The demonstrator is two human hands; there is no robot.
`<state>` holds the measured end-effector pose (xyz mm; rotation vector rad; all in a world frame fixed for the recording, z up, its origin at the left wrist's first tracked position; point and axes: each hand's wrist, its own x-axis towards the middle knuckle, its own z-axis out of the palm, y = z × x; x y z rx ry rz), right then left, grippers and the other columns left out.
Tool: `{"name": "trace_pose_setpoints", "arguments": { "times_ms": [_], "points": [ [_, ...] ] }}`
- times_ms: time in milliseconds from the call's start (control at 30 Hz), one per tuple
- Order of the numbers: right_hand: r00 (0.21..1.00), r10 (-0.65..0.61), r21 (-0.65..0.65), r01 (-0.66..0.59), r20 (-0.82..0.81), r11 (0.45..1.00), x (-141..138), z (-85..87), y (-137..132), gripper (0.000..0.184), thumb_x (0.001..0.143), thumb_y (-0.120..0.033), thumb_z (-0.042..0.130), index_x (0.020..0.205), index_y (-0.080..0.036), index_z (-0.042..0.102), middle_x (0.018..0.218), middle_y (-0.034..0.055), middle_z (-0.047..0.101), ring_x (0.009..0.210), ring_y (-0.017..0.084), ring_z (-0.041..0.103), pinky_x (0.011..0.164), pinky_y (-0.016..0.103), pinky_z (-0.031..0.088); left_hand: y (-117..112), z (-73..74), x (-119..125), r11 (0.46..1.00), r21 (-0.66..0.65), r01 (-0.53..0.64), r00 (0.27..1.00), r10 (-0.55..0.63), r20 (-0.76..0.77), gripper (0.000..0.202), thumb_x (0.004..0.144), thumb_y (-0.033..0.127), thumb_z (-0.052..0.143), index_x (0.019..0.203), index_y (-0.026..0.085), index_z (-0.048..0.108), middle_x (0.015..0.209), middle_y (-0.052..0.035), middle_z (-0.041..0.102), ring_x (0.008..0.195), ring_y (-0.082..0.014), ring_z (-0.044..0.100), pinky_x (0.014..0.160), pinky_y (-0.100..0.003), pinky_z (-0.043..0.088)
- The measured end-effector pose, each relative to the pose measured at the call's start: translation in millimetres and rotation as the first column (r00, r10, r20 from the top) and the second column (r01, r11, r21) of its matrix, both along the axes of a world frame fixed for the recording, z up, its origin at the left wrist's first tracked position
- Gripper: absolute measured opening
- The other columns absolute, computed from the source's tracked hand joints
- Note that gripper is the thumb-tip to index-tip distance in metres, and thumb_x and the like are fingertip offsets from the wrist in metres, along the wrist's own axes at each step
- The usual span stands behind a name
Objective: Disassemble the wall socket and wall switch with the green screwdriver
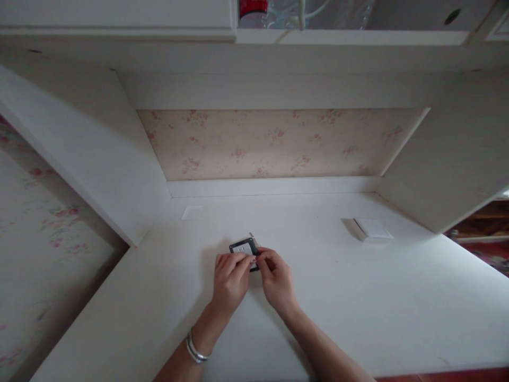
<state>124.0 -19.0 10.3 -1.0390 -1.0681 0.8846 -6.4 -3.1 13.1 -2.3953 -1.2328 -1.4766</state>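
Note:
On the white desktop lies a wall socket (243, 248) with a dark frame and a pale slotted face, its lower part hidden by my fingers. My left hand (231, 278) comes over its near left side, fingers closed in a pinch. Over its right edge, my right hand (276, 278) is closed too, thumb and fingertips almost touching those of my left hand. What is between the fingertips is too small to make out. A small pale strip (255, 242) sticks up at the socket's far right corner.
A flat white square frame (193, 213) lies at the back left. Toward the right stands a low white box (372, 229). White side panels (87, 143) flank the desktop, and a shelf (350, 37) with clear plastic items hangs above.

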Motion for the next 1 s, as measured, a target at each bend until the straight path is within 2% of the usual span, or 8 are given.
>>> {"name": "trace_pose_setpoints", "arguments": {
  "times_ms": [133, 233, 300, 367, 500, 633, 867, 1000],
  "points": [
    [0.98, 0.015, -0.08, -0.032, -0.197, 0.996, 9.1, 2.2, 4.2, 0.014, 0.076, -0.032, 0.064, 0.074, -0.02, 0.058, 0.104, 0.0055, 0.063, 0.084, 0.018, 0.06, 0.075, 0.031, 0.046, 17.7, 14.6, -17.1, 0.978, -0.156, -0.139, 0.952, 0.175, 0.25, 0.016, 0.085, 0.027, 0.054, 0.092, 0.02, 0.067, 0.088, -0.0057, 0.062, 0.081, -0.0162, 0.059, 0.073, -0.028, 0.047],
    [0.938, -0.001, -0.135, -0.049, -0.347, 0.99, 17.6, 4.4, 7.4, 0.016, 0.072, -0.032, 0.068, 0.074, -0.02, 0.057, 0.103, 0.0049, 0.064, 0.085, 0.018, 0.06, 0.075, 0.032, 0.047, 55.9, 22.6, -48.9, 0.925, -0.315, -0.214, 0.941, 0.281, 0.188, 0.023, 0.085, 0.037, 0.053, 0.088, 0.02, 0.068, 0.089, -0.0037, 0.064, 0.077, -0.015, 0.06, 0.071, -0.026, 0.047],
    [0.907, -0.012, -0.148, -0.056, -0.421, 0.987, 22.2, 5.6, 9.0, 0.018, 0.069, -0.032, 0.07, 0.073, -0.02, 0.057, 0.102, 0.005, 0.064, 0.087, 0.019, 0.06, 0.076, 0.033, 0.047, 89.3, 23.1, -72.7, 0.853, -0.45, -0.264, 0.947, 0.317, 0.047, 0.027, 0.084, 0.04, 0.052, 0.089, 0.02, 0.07, 0.093, -0.0033, 0.067, 0.08, -0.0159, 0.061, 0.075, -0.026, 0.047],
    [0.89, -0.018, -0.156, -0.06, -0.456, 0.986, 25.5, 6.2, 10.0, 0.02, 0.068, -0.032, 0.071, 0.072, -0.02, 0.057, 0.103, 0.0052, 0.064, 0.089, 0.02, 0.06, 0.077, 0.033, 0.048, 122.9, 20.6, -94.6, 0.709, -0.602, -0.367, 0.922, 0.362, -0.137, 0.029, 0.082, 0.043, 0.052, 0.09, 0.023, 0.071, 0.097, -0.0012, 0.069, 0.086, -0.0173, 0.062, 0.077, -0.025, 0.046],
    [0.887, -0.019, -0.172, -0.068, -0.462, 0.983, 28.9, 5.1, 10.2, 0.018, 0.07, -0.032, 0.07, 0.072, -0.021, 0.057, 0.106, 0.0046, 0.063, 0.09, 0.019, 0.061, 0.077, 0.033, 0.047, 175.3, 14.4, -126.6, 0.563, -0.665, -0.49, 0.85, 0.479, -0.219, 0.027, 0.075, 0.04, 0.059, 0.089, 0.021, 0.072, 0.092, -0.0045, 0.071, 0.089, -0.0247, 0.063, 0.071, -0.029, 0.047],
    [0.89, -0.022, -0.185, -0.071, -0.456, 0.98, 30.3, 3.2, 10.2, 0.017, 0.069, -0.031, 0.071, 0.071, -0.02, 0.058, 0.107, 0.0046, 0.063, 0.088, 0.019, 0.061, 0.076, 0.033, 0.046, 203.0, 11.5, -141.7, 0.444, -0.714, -0.541, 0.79, 0.56, -0.25, 0.031, 0.071, 0.039, 0.062, 0.091, 0.017, 0.071, 0.094, -0.0096, 0.071, 0.086, -0.0263, 0.065, 0.063, -0.028, 0.047],
    [0.88, -0.012, -0.196, -0.092, -0.475, 0.976, 29.5, 4.0, 11.2, 0.017, 0.069, -0.03, 0.072, 0.07, -0.02, 0.058, 0.105, 0.0036, 0.063, 0.087, 0.018, 0.06, 0.076, 0.032, 0.046, 223.9, 5.0, -148.0, 0.41, -0.76, -0.505, 0.796, 0.562, -0.225, 0.029, 0.063, 0.036, 0.068, 0.085, 0.018, 0.071, 0.1, -0.0108, 0.069, 0.094, -0.0285, 0.063, 0.068, -0.029, 0.047],
    [0.878, -0.01, -0.211, -0.104, -0.478, 0.972, 30.1, 3.3, 11.4, 0.017, 0.069, -0.029, 0.072, 0.07, -0.02, 0.057, 0.106, 0.0035, 0.063, 0.088, 0.018, 0.06, 0.076, 0.031, 0.046, 229.6, -0.3, -153.7, 0.358, -0.815, -0.456, 0.775, 0.61, -0.166, 0.03, 0.067, 0.038, 0.066, 0.083, 0.013, 0.069, 0.087, -0.0122, 0.07, 0.084, -0.0277, 0.065, 0.059, -0.028, 0.046]
  ]
}}
